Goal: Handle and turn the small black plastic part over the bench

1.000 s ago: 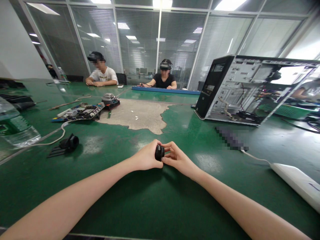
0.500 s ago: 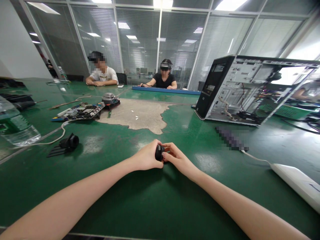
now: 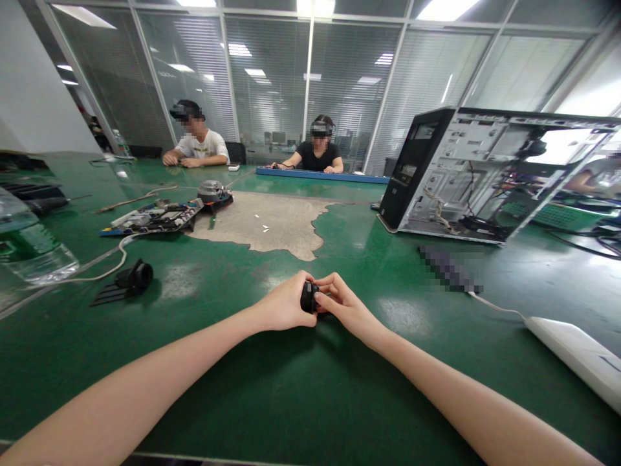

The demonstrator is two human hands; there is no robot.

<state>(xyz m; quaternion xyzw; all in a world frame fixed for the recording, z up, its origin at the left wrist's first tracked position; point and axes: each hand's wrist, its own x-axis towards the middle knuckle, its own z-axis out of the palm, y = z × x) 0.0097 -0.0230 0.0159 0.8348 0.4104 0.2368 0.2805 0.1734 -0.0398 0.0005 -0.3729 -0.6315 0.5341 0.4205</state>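
Note:
A small black rounded object (image 3: pixel 308 297) is held between my two hands just above the green tabletop (image 3: pixel 291 388), at the middle of the view. My left hand (image 3: pixel 287 301) is closed around its left side, with the thumb low and the fingers behind. From the right, my right hand (image 3: pixel 345 305) pinches it with thumb and fingertips. What exactly the object is cannot be made out, since my fingers cover much of it. A black part with a round end and flat prongs (image 3: pixel 133 279) lies on the table to the left.
At right stands an open computer case (image 3: pixel 417 171), with a white power bank (image 3: pixel 575 356) and cable nearer me. A circuit board (image 3: pixel 155 217) and a water bottle (image 3: pixel 33 243) are at left. Two people sit across the table, behind a blue bar (image 3: pixel 320 174).
My hands and the black object stay almost in place; the right fingers have shifted very slightly. The person across at left has moved their head and hands a little.

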